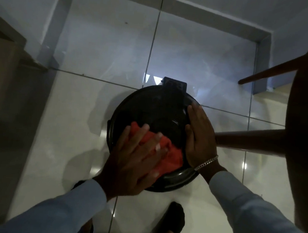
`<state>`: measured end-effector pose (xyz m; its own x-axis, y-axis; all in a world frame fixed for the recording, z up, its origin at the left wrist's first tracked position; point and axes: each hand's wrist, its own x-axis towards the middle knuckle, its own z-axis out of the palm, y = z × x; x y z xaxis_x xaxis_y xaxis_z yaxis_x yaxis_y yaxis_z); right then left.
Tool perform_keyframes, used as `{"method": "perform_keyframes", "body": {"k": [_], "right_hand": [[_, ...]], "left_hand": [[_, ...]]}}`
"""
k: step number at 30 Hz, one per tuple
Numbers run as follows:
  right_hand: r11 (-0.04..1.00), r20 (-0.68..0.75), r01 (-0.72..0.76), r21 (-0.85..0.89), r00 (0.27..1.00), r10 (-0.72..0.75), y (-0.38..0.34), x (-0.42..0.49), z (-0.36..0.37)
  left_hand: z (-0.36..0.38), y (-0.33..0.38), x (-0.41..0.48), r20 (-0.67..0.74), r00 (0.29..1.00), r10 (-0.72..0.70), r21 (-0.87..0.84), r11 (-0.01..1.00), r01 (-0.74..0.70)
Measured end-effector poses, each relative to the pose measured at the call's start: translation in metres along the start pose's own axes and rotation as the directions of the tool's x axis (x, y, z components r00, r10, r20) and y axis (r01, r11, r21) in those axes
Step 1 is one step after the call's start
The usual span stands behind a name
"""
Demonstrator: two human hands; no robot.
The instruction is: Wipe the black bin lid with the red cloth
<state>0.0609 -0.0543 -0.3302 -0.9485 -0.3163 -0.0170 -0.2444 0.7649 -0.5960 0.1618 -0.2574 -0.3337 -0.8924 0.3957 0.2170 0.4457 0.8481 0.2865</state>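
Wiping looks underway, not finished, as a judgement. The black bin lid [155, 112] sits on its bin on the tiled floor [189, 55], round, seen from straight above, hinge block [174, 84] at the far edge. Left hand [138, 160] lies flat with fingers spread, palm pressing the red cloth [172, 153] onto the near-left part of the lid; no closed grip, the hand is open and pushing down on the cloth rather than pinching it. Right hand [199, 135] is also open, flat against the lid's right rim, likely steadying the bin; it holds nothing. A chain bracelet [207, 162] shows at the right wrist. The cloth covers only the near portion, so the far half and centre look yet to be covered, but there's no telling which parts are already clean: the lid is dark and glossy, the light is dim, no dirt or streaks readable. Left fingers are motion-blurred, so their exact outline is vague. Most of the cloth is hidden under the left hand, so its size and folds are unclear. The bin body is hidden below the lid. The wooden stool [300, 125] on the right is cut off by the frame edge, two legs visible. Dark feet [170, 223] are partly visible at the bottom, with detail lost in shadow. The brown furniture [4, 71] at left is cut off, type unclear.
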Motion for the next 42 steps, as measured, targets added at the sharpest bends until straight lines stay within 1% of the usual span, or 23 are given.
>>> {"method": "perform_keyframes", "body": {"k": [2,3,4,6,7,8,10,12,13,14,15,16,20,22,25,30,32,33,35,37,38,40,42], "right_hand": [[1.0,-0.006,0.003,0.001,1.0,-0.003,-0.003,0.001,0.001],[1.0,-0.013,0.002,0.007,1.0,-0.002,-0.004,0.001,0.002],[1.0,-0.023,0.0,0.014,1.0,0.0,-0.005,0.002,0.003],[1.0,-0.037,-0.006,0.022,0.999,0.007,-0.005,0.002,0.004],[1.0,-0.042,-0.009,0.026,0.999,0.01,-0.006,0.001,0.004],[0.999,-0.048,-0.013,0.031,0.999,0.015,-0.006,0.001,0.004],[0.999,-0.058,-0.023,0.043,0.998,0.026,-0.007,0.001,0.006],[0.998,-0.062,-0.04,0.042,0.997,0.043,-0.01,0.0,0.006],[0.998,-0.062,-0.046,0.037,0.997,0.048,-0.011,0.0,0.006],[0.998,-0.062,-0.05,0.031,0.997,0.051,-0.012,0.0,0.006],[0.999,-0.061,-0.047,0.026,0.997,0.049,-0.012,0.0,0.005],[0.999,-0.058,-0.041,0.022,0.997,0.043,-0.011,0.001,0.005],[1.0,-0.035,-0.019,0.015,0.999,0.019,-0.003,0.001,0.007],[1.0,-0.074,-0.016,0.011,0.997,0.017,-0.001,0.001,0.008],[0.999,-0.122,-0.04,0.006,0.992,0.04,-0.002,0.003,0.01],[0.999,-0.102,-0.047,0.002,0.994,0.047,-0.005,0.004,0.007],[0.998,-0.117,-0.054,0.021,0.992,0.056,-0.005,0.003,0.007],[0.998,-0.13,-0.053,0.03,0.99,0.057,-0.006,0.002,0.007],[0.998,-0.151,-0.048,0.041,0.987,0.053,-0.005,0.001,0.008],[0.998,-0.16,-0.042,0.04,0.986,0.048,-0.004,0.001,0.008],[0.998,-0.163,-0.042,0.043,0.985,0.048,-0.003,0.001,0.008],[0.998,-0.163,-0.044,0.047,0.985,0.051,-0.001,0.0,0.01],[0.999,-0.161,-0.046,0.023,0.986,0.049,-0.002,-0.001,0.008]], "left_hand": [[0.0,-0.016,-0.005,0.041,0.992,0.117,0.034,0.992,-0.119],[0.002,-0.021,-0.006,0.019,0.995,0.097,0.037,0.995,-0.098],[0.004,-0.022,-0.007,-0.023,0.999,0.027,0.02,0.999,-0.026],[0.011,-0.011,-0.012,-0.129,0.967,-0.221,-0.062,0.975,0.214],[0.015,0.001,-0.013,-0.17,0.911,-0.375,-0.105,0.926,0.362],[0.02,0.016,-0.012,-0.202,0.825,-0.528,-0.145,0.849,0.508],[0.031,0.044,-0.002,-0.248,0.6,-0.761,-0.201,0.646,0.736],[0.037,0.067,0.014,-0.238,0.394,-0.888,-0.243,0.447,0.861],[0.039,0.078,0.022,-0.224,0.317,-0.922,-0.261,0.37,0.891],[0.041,0.089,0.028,-0.214,0.27,-0.939,-0.269,0.322,0.908],[0.043,0.102,0.033,-0.206,0.257,-0.944,-0.26,0.306,0.916],[0.044,0.115,0.037,-0.2,0.285,-0.938,-0.237,0.328,0.914],[0.051,0.136,0.03,-0.157,0.536,-0.829,-0.145,0.557,0.818],[0.05,0.121,0.021,-0.166,0.594,-0.787,-0.148,0.616,0.774],[0.041,0.093,0.019,-0.197,0.579,-0.791,-0.235,0.611,0.756],[0.023,0.045,0.029,-0.274,0.438,-0.856,-0.356,0.513,0.781],[0.017,0.026,0.037,-0.284,0.449,-0.847,-0.339,0.527,0.78],[0.015,0.019,0.04,-0.294,0.496,-0.817,-0.292,0.571,0.768],[0.013,0.011,0.04,-0.291,0.68,-0.673,-0.139,0.733,0.666],[0.014,0.006,0.036,-0.233,0.874,-0.427,-0.014,0.9,0.436],[0.013,0.006,0.034,-0.188,0.938,-0.29,0.022,0.954,0.299],[0.011,0.005,0.031,-0.091,0.994,-0.061,0.063,0.996,0.067],[0.005,0.003,0.031,-0.015,0.999,0.043,0.057,0.998,-0.042]]}}
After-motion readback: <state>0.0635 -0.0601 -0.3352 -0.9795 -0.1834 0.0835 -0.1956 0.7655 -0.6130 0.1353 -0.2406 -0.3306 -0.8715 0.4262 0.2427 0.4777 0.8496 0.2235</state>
